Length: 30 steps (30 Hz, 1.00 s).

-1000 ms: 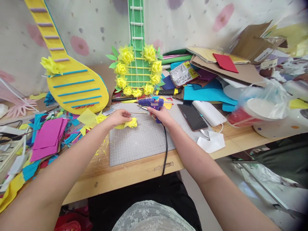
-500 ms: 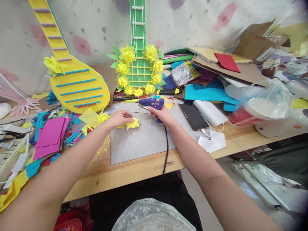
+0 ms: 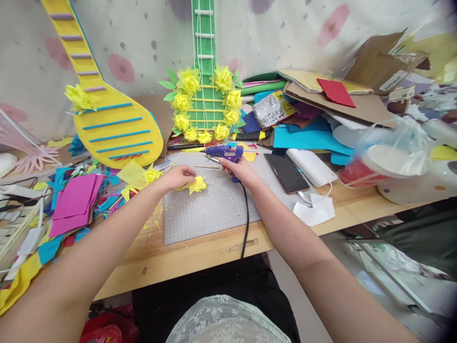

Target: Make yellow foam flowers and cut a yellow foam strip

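Observation:
My right hand is wrapped around the grip of a purple hot glue gun, whose nozzle points left over the grey cutting mat. Its black cord hangs down across the mat. My left hand is closed, with a yellow paper flower at its fingertips, low over the mat's left part. The thumb is partly hidden. Between both hands lies a thin stick. Behind them stands a green paper guitar, trimmed with several yellow flowers and green leaves.
A yellow paper instrument leans at the back left, above paper scraps and magenta sheets. Right of the mat lie a phone and a white power bank. Stacked paper and cardboard and a bagged cup stand further right.

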{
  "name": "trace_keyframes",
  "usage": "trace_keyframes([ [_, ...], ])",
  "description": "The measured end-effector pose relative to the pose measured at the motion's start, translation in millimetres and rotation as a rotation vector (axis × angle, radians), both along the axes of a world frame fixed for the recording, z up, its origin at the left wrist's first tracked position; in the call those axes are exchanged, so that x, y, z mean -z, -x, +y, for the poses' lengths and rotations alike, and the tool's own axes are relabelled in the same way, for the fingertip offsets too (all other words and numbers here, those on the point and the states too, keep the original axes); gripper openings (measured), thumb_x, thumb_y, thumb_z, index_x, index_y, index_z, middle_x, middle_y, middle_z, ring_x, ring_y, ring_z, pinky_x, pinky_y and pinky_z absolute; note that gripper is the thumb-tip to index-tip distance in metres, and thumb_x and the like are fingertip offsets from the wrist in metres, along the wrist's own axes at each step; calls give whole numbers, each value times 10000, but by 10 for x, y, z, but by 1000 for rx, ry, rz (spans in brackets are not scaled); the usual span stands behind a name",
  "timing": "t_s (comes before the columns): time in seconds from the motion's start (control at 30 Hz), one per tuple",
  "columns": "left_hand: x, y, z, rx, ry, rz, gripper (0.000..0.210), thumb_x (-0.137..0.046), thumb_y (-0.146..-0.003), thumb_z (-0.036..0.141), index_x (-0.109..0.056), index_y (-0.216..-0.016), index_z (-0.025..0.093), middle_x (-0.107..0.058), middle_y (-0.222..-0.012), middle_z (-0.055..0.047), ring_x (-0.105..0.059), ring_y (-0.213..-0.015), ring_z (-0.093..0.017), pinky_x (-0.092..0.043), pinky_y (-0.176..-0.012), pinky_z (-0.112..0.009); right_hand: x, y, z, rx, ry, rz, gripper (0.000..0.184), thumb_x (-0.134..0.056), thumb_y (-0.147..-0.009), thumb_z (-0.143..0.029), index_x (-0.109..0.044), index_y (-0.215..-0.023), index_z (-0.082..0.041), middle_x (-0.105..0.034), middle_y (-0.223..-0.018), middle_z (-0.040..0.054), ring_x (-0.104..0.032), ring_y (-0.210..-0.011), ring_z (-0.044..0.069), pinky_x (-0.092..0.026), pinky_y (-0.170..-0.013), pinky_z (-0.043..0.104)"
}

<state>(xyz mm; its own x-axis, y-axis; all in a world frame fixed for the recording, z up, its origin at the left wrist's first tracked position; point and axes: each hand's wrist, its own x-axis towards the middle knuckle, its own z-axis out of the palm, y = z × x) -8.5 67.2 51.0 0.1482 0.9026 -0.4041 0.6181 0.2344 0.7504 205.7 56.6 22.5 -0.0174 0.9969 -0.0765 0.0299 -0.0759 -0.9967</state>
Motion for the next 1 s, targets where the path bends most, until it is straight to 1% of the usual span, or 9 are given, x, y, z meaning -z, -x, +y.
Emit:
trace_keyframes([
  [0.23, -70, -56, -106, -165, 121, -82, 176, -684, -593, 232, -593, -730, 169, -646, -732, -14, -612, -685, -156, -517, -611, -276, 3, 164, -53, 10, 72, 236, 337, -726, -624, -457, -602, -769, -178, -622, -694, 19, -603, -658, 128, -516, -634, 273],
  [0.33, -97, -33, -108, -191, 155, -73, 111, -612, -685, 219, -560, -764, 161, -649, -774, -43, -625, -690, -156, -539, -635, -290, 94, 234, -21, 5, 48, 281, 355, -708, -621, -506, -602, -732, -185, -641, -733, 21, -625, -741, 142, -515, -754, 299],
  [0.4, -127, 9, -89, -178, 155, 15, 143, -555, -718, 190, -546, -856, 155, -656, -885, -81, -643, -721, -178, -547, -644, -321, 145, 274, 13, 40, -8, 256, 361, -685, -633, -532, -609, -702, -186, -654, -751, 25, -623, -776, 145, -490, -826, 307],
  [0.47, -163, 66, -65, -75, 64, 173, 294, -529, -698, 137, -532, -991, 157, -642, -1028, -114, -655, -825, -218, -546, -698, -358, 175, 304, 44, 72, -54, 241, 364, -662, -648, -544, -613, -693, -186, -663, -756, 28, -622, -797, 147, -472, -857, 306],
  [0.53, -193, 122, -45, 207, -133, 318, 498, -527, -636, 71, -512, -1122, 176, -594, -1184, -116, -603, -1038, -248, -504, -850, -376, 195, 320, 71, 96, -76, 245, 368, -650, -654, -549, -613, -702, -185, -666, -754, 30, -622, -799, 149, -472, -842, 303],
  [0.6, -201, 150, -38, 527, -289, 374, 663, -507, -599, 39, -457, -1244, 184, -491, -1345, -106, -457, -1244, -249, -396, -1003, -375, 223, 321, 96, 118, -85, 248, 375, -643, -656, -552, -612, -721, -184, -666, -754, 31, -623, -792, 151, -480, -812, 301],
  [0.7, -172, 122, -50, 806, -351, 417, 803, -469, -610, 42, -315, -1386, 178, -332, -1476, -96, -314, -1350, -223, -279, -1085, -353, 283, 300, 132, 150, -99, 244, 384, -639, -659, -554, -617, -753, -182, -661, -758, 29, -623, -789, 154, -485, -796, 304],
  [0.83, -135, 50, -92, 880, -360, 424, 827, -455, -651, 65, -237, -1435, 212, -298, -1499, -60, -331, -1344, -189, -290, -1073, -302, 314, 255, 151, 173, -99, 239, 387, -650, -649, -552, -620, -753, -180, -654, -770, 27, -619, -775, 154, -489, -780, 305],
  [1.0, -145, 33, -170, 725, -471, 424, 693, -559, -705, 244, -364, -1370, 245, -476, -1375, -54, -486, -1215, -217, -381, -997, -321, 226, 216, 89, 179, -84, 185, 362, -642, -659, -536, -615, -699, -178, -639, -739, 31, -601, -745, 162, -483, -722, 299],
])
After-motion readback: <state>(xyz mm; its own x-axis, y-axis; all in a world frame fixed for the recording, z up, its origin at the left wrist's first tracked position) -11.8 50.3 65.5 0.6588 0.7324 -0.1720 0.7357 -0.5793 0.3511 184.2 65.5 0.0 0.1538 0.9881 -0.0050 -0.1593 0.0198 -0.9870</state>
